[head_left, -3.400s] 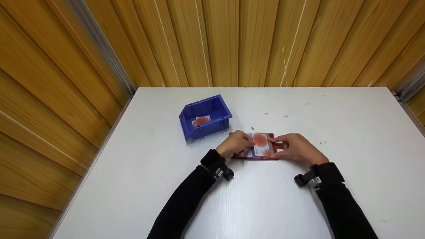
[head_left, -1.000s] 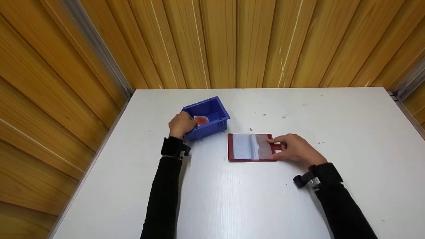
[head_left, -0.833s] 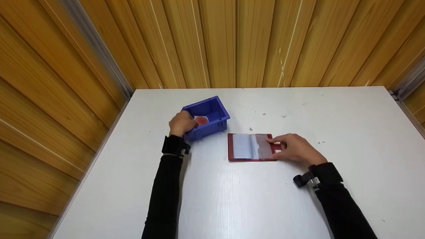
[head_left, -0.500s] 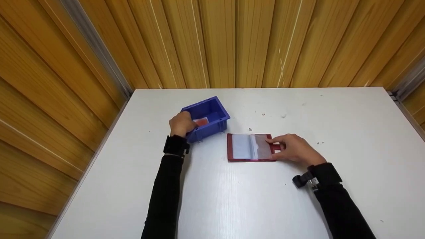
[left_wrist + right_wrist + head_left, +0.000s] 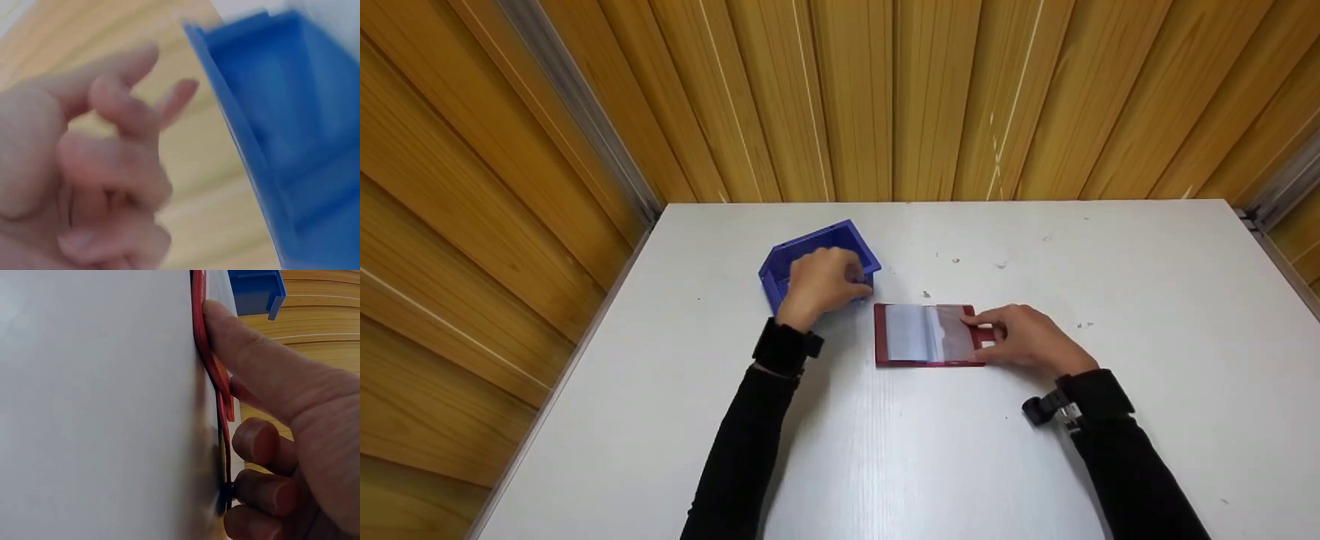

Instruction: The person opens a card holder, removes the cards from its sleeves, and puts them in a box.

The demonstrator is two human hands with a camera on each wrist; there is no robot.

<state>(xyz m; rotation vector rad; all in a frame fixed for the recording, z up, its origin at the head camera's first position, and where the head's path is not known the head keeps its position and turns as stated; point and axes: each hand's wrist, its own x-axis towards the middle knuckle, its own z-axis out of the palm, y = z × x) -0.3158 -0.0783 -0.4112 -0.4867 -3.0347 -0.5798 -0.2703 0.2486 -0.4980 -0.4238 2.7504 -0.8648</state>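
Note:
My left hand (image 5: 823, 281) is above the blue bin (image 5: 767, 279), between the head camera and the bin's inside. In the left wrist view its fingers (image 5: 115, 166) are loosely bent, blurred, with nothing visible between them. Beside that hand stands the bin wall (image 5: 242, 135). A red card holder (image 5: 880, 335) lies spread out on the table, its clear sleeves (image 5: 907, 332) showing no card on top. My right hand (image 5: 1027, 341) pinches the holder's right side. Up close, its thumb presses the red cover edge (image 5: 199, 315). Cards inside the bin are hidden by my left hand.
The white table (image 5: 840, 465) reaches back to a wood-patterned wall (image 5: 855, 97). Another such wall (image 5: 472, 262) rises along the left side. Small dark marks dot the tabletop behind the holder.
Earlier my left hand held a white-and-red card at the holder, then reached into the bin. Now it has lifted and moved right, over the bin. My right hand has stayed at the holder.

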